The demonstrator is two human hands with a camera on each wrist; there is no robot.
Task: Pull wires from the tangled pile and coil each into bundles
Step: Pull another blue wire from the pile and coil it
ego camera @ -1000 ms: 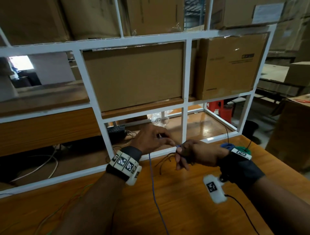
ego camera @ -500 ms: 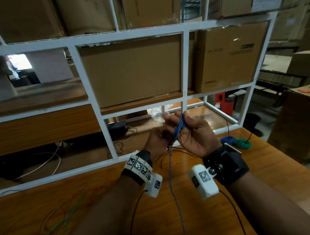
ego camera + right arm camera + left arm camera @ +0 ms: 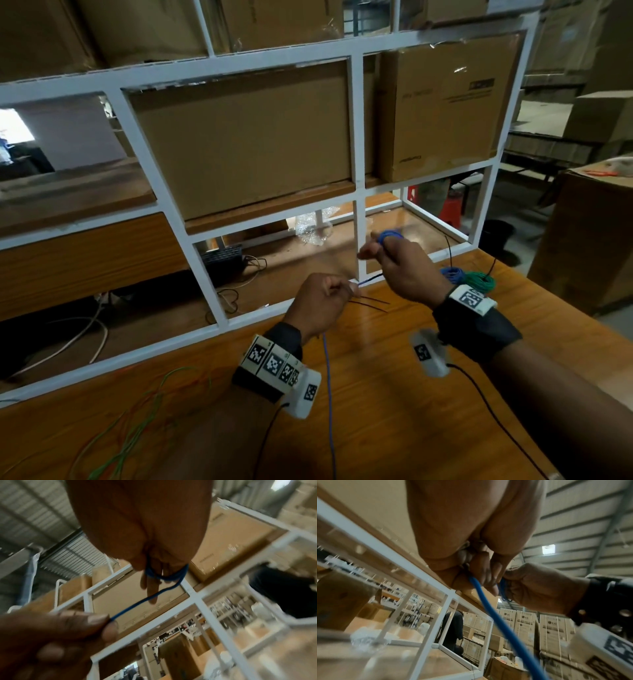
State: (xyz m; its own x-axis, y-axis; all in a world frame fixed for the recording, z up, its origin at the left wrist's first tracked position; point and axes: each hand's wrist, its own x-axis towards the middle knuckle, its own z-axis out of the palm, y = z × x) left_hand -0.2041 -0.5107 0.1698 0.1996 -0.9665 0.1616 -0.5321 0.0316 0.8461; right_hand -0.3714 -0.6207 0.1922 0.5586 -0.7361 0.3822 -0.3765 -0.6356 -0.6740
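The left hand [image 3: 322,301] is curled closed, pinching a blue wire [image 3: 328,383] between thumb and fingertips. From that pinch the wire runs a short way up and to the right to the right hand [image 3: 404,267], which is held higher and a little farther out. There the wire is wound in several loops around the right hand's fingers [image 3: 150,588], which stay fairly straight with the thumb closing on the small blue coil [image 3: 390,235]. The rest of the wire drops from under the left hand and trails back across the wooden table [image 3: 394,428] toward the person.

Just beyond the left hand a few thin dark wires [image 3: 371,303] lie on the table. Behind the right wrist sit two finished bundles side by side, one blue [image 3: 451,274] and one green [image 3: 481,281]. Well to the left of the left forearm, loose green and orange wires [image 3: 137,421] sprawl over the table. Past both hands stands a white metal frame [image 3: 171,205], with cardboard boxes [image 3: 246,137] behind it.
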